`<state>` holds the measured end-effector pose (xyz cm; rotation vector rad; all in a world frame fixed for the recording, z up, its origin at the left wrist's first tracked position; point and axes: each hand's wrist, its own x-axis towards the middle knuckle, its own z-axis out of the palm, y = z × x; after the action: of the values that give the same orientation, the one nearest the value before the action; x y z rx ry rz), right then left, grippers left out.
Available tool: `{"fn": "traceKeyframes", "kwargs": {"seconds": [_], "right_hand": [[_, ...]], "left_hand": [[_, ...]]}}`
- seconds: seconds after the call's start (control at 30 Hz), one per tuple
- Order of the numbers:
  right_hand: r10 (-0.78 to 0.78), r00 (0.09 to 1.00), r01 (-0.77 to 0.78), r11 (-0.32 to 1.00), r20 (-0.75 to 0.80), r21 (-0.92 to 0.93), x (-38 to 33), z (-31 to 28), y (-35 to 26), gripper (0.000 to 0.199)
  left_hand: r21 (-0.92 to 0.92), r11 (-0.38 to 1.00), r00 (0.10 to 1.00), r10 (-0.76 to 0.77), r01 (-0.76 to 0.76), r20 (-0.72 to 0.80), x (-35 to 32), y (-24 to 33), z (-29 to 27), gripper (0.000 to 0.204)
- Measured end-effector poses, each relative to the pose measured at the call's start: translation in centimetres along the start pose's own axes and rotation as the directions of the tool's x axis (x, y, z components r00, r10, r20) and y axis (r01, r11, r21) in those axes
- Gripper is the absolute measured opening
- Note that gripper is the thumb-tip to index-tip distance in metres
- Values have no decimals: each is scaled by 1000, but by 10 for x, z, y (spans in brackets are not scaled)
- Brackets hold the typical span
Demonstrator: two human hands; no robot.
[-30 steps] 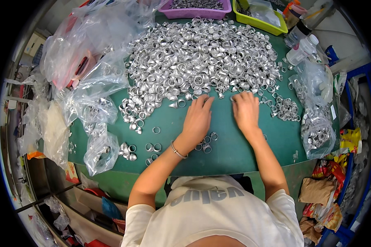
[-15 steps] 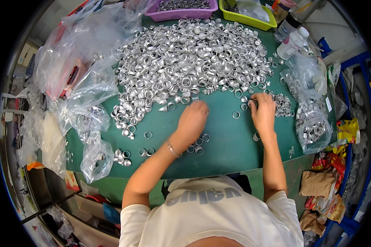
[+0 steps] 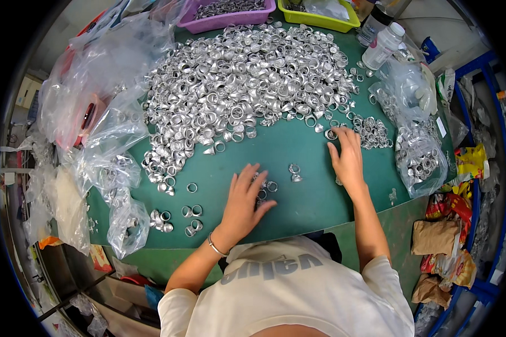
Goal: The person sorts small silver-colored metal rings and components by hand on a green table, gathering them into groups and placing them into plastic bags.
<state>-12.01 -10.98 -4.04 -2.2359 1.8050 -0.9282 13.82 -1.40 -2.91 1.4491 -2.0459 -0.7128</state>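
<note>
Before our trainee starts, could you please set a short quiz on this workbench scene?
1. True or false: the left hand holds the white bottle.
2. Which is nearest the right hand: (a) purple tray, (b) small pile of silver pieces, (c) white bottle?
3. Fill in: the bracelet circles the ___ wrist.

Key: 1 false, it is by loose rings; 2 b; 3 left.

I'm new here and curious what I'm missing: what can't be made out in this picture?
In the head view:
Shiny silver metal rings beside the spread left hand: partly covered by it, number unclear.
Right hand: its own fingers hide whether they grip the silver ring at their tips.
Broad heap of silver metal rings: upper ones cover those beneath.
Purple rectangular plastic tray: far side cut off by the top edge; contents too small to identify.
</note>
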Motion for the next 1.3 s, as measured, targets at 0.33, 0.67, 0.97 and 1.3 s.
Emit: {"fn": "traceKeyframes", "kwargs": {"seconds": [0.33,0.67,0.97,1.3], "right_hand": [[126,992,-126,963,19,239,15,-1,2,26],[-89,991,85,995,101,46,18,-10,19,23],[-154,979,151,988,133,35,43,-13,21,26],[-196,917,174,980,348,93,-10,-19,-4,27]], "left_hand": [[105,988,993,108,-113,48,-5,0,17,58],[288,919,963,247,-268,108,29,26,28,52],[311,928,979,183,-203,93,35,0,36,32],[352,935,998,21,-42,63,13,8,25,64]]}}
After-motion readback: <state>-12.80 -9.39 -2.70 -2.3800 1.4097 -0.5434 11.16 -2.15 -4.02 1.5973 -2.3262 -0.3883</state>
